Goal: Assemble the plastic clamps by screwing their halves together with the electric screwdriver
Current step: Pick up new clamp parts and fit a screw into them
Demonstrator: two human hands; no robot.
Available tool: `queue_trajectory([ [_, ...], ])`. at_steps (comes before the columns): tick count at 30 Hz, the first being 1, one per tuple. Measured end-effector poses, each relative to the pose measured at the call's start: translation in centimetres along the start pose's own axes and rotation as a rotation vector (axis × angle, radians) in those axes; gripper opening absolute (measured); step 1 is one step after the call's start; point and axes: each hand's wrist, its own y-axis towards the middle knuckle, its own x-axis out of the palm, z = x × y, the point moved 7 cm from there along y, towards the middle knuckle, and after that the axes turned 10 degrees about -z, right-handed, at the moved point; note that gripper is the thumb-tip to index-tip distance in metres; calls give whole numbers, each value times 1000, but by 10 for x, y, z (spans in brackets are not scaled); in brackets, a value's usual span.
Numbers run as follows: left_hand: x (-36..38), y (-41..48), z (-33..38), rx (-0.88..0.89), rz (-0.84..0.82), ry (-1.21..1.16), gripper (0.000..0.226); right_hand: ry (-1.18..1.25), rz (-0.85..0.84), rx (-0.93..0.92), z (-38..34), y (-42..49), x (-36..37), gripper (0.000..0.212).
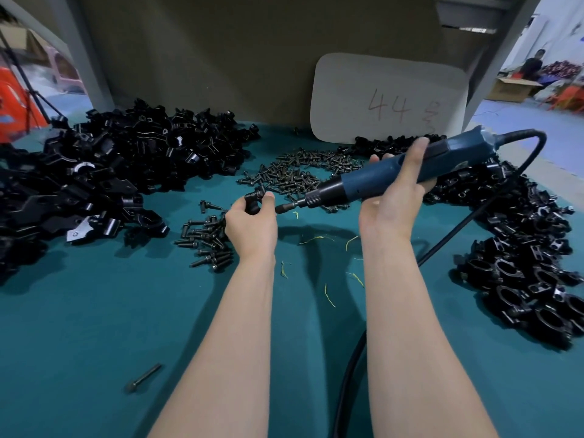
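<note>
The worst risk is the bit [284,208] missing the screw head. The tip of the electric screwdriver [395,172] is just beside my left hand [249,222], so if it skates off the head it goes straight into my thumb or fingertips. The plastic clamp [254,202] is small and I hold it in the air with nothing under it. Any push from the tool could twist it or slide its 2 halves out of line, and then the screw would bite crooked. What looks like a screw head [259,192] sits at the top of the clamp, but I cannot tell how well it is seated. The cable [474,216] runs over the heap of assembled clamps [531,263] on my right, and a snag there could jerk my aim.

My left hand pinches the clamp between thumb and curled fingers above the teal table mat [94,343], between the loose screws [300,173] and a smaller cluster of screws [208,245]. My right hand [395,197] is wrapped round the blue body of the screwdriver, thumb lying up along it. The tool is tilted down to the left, its bit aimed at the clamp and not yet touching it.
</note>
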Motion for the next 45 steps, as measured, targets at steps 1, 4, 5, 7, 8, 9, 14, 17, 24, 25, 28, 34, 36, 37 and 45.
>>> queue_trajectory([
  [1, 2, 0, 0, -11, -18, 10, 19, 22, -17, -8, -2, 2, 0, 49],
  [4, 5, 1, -2, -43, -73, 89, 20, 74, -65, 1, -5, 5, -3, 50],
  [5, 5, 1, -2, -46, -86, 128, 19, 82, -65, 14, -5, 6, -5, 52],
  [7, 6, 1, 0, -44, -100, 202, 18, 86, -44, 37, -4, 6, -11, 50],
  [8, 5, 0, 1, -40, -100, 227, 17, 84, -29, 45, -4, 7, -14, 48],
  [9, 5, -1, 2, -37, -97, 245, 17, 84, -15, 48, -5, 8, -16, 45],
  [14, 3, -2, 4, -44, -73, 256, 18, 129, 30, 46, -7, 9, -24, 40],
  [17, 1, -2, 5, -43, -69, 254, 19, 146, 51, 62, -4, 7, -26, 45],
  [24, 3, -3, 5, -38, -77, 276, 18, 207, 17, 42, -7, 10, -26, 30],
  [25, 2, -3, 5, -38, -75, 279, 18, 204, 9, 36, -8, 10, -26, 28],
  [28, 2, -4, 5, -34, -64, 277, 19, 112, 9, 36, -7, 11, -27, 29],
  [34, 1, -5, 6, -37, -48, 241, 21, -37, 31, 54, -2, 10, -29, 18],
  [36, 1, -6, 7, -16, -48, 254, 22, -55, 77, 47, -2, 9, -32, 17],
  [37, 1, -6, 7, -10, -48, 262, 22, -61, 95, 44, -2, 8, -34, 17],
  [45, 1, -4, 5, -31, -62, 227, 18, -72, 146, 48, -3, 8, -38, 21],
])
